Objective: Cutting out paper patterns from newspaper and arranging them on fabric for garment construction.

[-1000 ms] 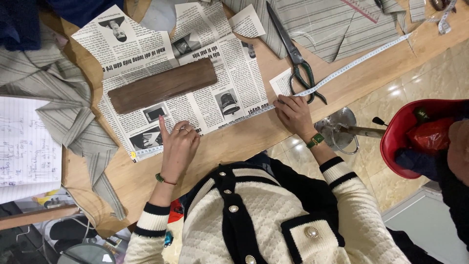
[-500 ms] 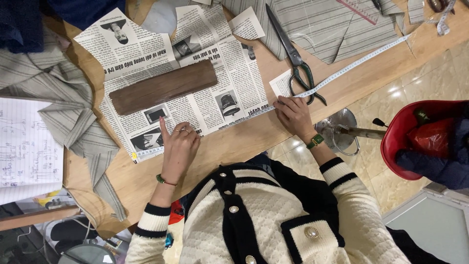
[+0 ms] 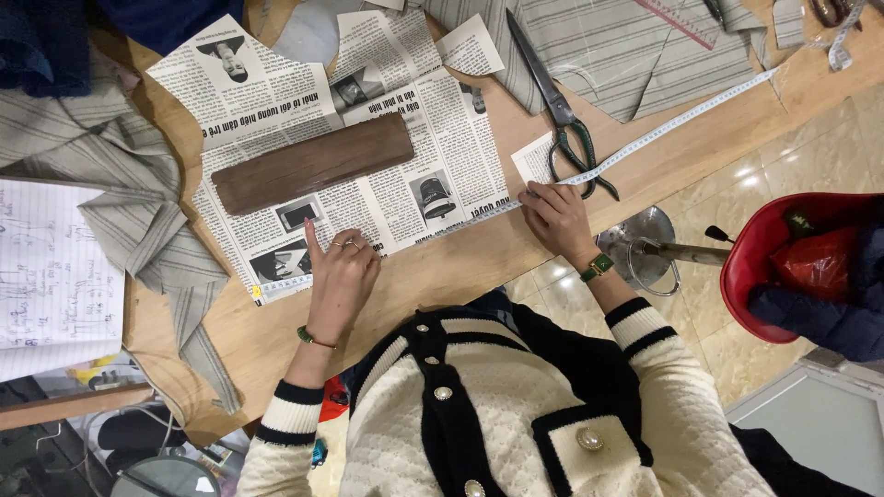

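head view, looking straight down: the left hand point(image 3: 343, 276) lies palm-down on the newspaper point(image 3: 368, 156) near the table's point(image 3: 460, 267) front edge, fingers loosely together with the index finger stretched out and pressing on the sheet just above the tape measure point(image 3: 645, 143). it grips nothing — only presses. the right hand point(image 3: 557, 216) rests flat at the newspaper's lower right corner, fingers extended and close together, pinning the tape measure against the paper's edge; nothing is clamped in it either. the tape measure runs along the newspaper's near edge between the two hands, then slants away toward the table's far right corner. a brown wooden block point(image 3: 313, 164) lies across the middle of the newspaper, well apart from both hands. green-handled scissors point(image 3: 562, 115) lie just beyond the right hand, their handles touching the tape — blades pointing toward the striped fabric point(image 3: 635, 46).
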